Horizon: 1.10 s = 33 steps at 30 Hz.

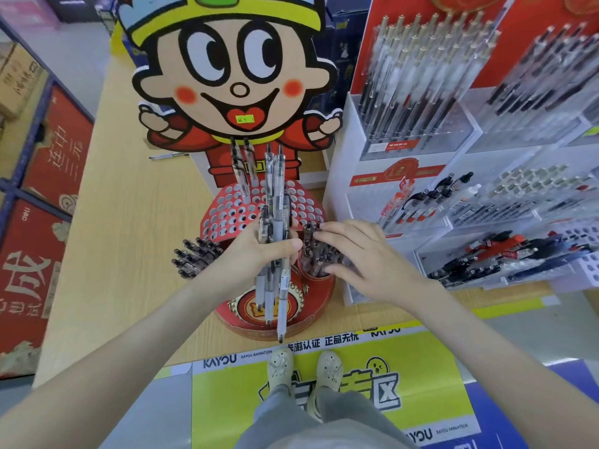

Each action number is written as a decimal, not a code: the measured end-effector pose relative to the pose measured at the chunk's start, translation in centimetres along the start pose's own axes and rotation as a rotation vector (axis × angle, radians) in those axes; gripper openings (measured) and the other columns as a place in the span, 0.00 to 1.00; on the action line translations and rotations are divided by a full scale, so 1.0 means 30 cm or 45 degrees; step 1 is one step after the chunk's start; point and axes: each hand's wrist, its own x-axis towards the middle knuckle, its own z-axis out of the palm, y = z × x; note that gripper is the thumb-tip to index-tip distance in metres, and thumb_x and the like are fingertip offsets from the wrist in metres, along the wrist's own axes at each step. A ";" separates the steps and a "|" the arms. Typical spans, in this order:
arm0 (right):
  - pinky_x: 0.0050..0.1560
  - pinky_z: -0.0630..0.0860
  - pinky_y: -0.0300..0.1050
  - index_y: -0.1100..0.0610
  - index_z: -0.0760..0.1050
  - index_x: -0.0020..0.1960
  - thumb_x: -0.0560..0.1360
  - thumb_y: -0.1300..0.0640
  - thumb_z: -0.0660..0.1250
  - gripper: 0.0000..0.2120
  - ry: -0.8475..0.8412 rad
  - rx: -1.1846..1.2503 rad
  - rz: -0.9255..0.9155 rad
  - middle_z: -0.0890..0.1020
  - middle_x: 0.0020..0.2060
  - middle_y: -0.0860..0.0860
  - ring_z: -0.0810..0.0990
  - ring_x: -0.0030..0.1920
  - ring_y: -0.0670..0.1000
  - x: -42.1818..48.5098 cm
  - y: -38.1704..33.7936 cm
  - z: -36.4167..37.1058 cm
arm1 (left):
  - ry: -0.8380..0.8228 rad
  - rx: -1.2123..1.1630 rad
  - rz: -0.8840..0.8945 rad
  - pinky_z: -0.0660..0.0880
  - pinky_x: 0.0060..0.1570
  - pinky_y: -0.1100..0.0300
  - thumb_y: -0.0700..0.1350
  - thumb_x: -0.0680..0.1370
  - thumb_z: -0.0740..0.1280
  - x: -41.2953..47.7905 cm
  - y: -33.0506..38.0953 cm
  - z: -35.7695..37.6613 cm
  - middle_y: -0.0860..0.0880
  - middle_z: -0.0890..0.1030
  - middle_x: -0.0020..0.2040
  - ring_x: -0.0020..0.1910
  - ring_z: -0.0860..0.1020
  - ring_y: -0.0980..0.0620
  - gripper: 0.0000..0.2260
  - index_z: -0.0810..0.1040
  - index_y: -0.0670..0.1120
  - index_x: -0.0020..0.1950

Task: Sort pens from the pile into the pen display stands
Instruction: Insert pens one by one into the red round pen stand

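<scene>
The left grip (259,251), a bare hand, is clenched round a bundle of pens (275,202) with clear and grey barrels. It holds them roughly upright over the red pen display stand (227,215), their tips pointing down towards the person. The stand is a perforated red panel full of round holes, fronted by a rounded red base with a gold emblem, and it sits on the wooden desk (123,222). Two pens (241,170) stand in holes near the back of the panel, in front of a large cartoon figure cut-out (233,76). The right grip (363,257) is released: its fingers (319,226) lie loosely spread over the tops of a cluster of dark-capped pens (316,254) packed in a red pocket on the stand's right side, touching them, with the thumb against the cluster's near side. Another fan of dark pens (194,257) juts out at the stand's left side. A single loose pen (168,155) lies on the desk, left of the cut-out. Just right of the stand rises a white tiered display (421,108) holding rows of pens in clear compartments. Red cartons (48,157) stand to the left of the desk.
</scene>
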 end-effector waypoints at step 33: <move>0.55 0.69 0.30 0.49 0.67 0.71 0.82 0.64 0.52 0.21 -0.481 0.526 0.577 0.67 0.71 0.47 0.76 0.56 0.42 0.123 -0.051 -0.187 | 0.371 0.045 0.095 0.75 0.54 0.41 0.51 0.72 0.72 -0.132 0.050 -0.001 0.45 0.78 0.37 0.41 0.78 0.44 0.14 0.74 0.40 0.43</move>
